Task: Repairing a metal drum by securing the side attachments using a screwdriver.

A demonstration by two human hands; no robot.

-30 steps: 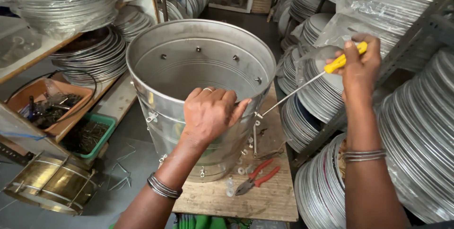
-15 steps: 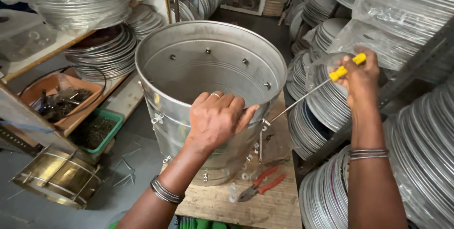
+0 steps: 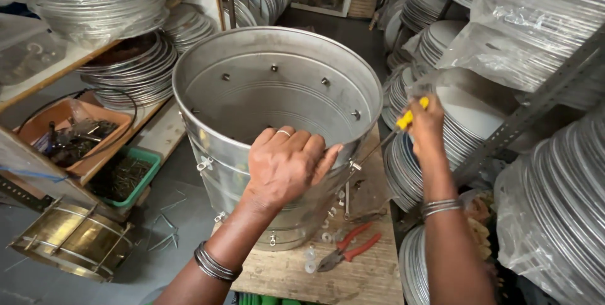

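A large silver metal drum shell (image 3: 252, 84) stands open-topped on a wooden board (image 3: 365, 280), with bolts around its inner wall. My left hand (image 3: 283, 166) lies over the near rim and grips it; there is a ring on one finger and bangles on the wrist. My right hand (image 3: 427, 125) holds a yellow-handled screwdriver (image 3: 406, 118) to the right of the drum. Its thin shaft slants down-left to a metal lug (image 3: 355, 166) on the drum's outer wall.
Red-handled pliers (image 3: 350, 249) and small loose fittings lie on the board. Stacks of metal rings fill shelves left (image 3: 126, 72) and right (image 3: 554, 172). An orange tray (image 3: 60, 119), a green tray of nails (image 3: 129, 176) and a brass drum (image 3: 72, 239) sit lower left.
My right hand with the screwdriver has dropped lower and closer to the drum, steepening the shaft's slant. My left hand stays on the rim. The view has shifted slightly.
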